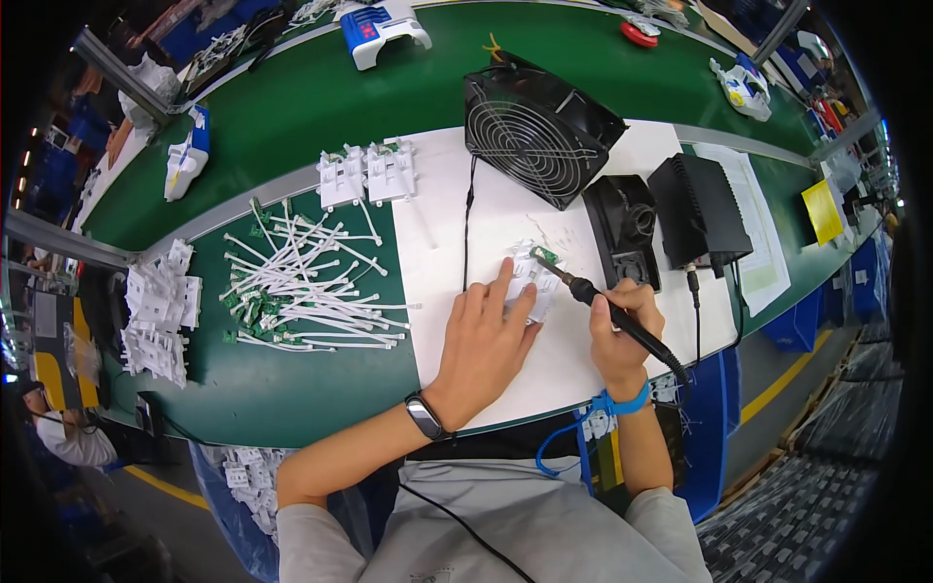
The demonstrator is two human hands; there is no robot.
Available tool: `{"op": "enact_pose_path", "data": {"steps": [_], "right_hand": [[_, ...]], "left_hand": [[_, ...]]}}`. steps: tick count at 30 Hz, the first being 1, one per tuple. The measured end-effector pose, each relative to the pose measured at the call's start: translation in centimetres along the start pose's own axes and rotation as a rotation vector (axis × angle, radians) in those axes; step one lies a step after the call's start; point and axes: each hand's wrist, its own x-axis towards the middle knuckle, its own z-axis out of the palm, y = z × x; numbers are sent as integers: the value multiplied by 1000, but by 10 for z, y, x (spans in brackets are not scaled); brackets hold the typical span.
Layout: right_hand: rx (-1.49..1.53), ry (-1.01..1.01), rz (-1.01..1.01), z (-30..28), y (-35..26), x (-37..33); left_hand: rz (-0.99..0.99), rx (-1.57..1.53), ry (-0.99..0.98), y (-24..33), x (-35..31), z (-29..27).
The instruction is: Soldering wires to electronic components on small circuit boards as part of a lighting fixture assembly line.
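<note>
My left hand [483, 340] lies flat on the white mat [544, 369] and presses down on a small white plastic part [533, 277] with its fingertips. My right hand [622, 325] grips a black soldering iron [607, 309] like a pen. The iron's metal tip touches the top of the white part, by a small green board. A black band is on my left wrist and a blue strap with a blue cord on my right wrist.
A black fan [536, 126] stands behind the part. A black iron holder [627, 228] and black power box [700, 209] sit at right. A pile of white wired pieces [311, 287] and stacked white parts [160, 311] lie left on the green surface.
</note>
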Motion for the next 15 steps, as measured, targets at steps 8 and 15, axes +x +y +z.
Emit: {"op": "enact_pose_path", "data": {"steps": [8, 15], "right_hand": [[-1, 50, 41, 1, -3, -1], [151, 230, 52, 1, 3, 1]], "left_hand": [[18, 27, 11, -1, -1, 1], [-19, 35, 8, 0, -2, 5]]}}
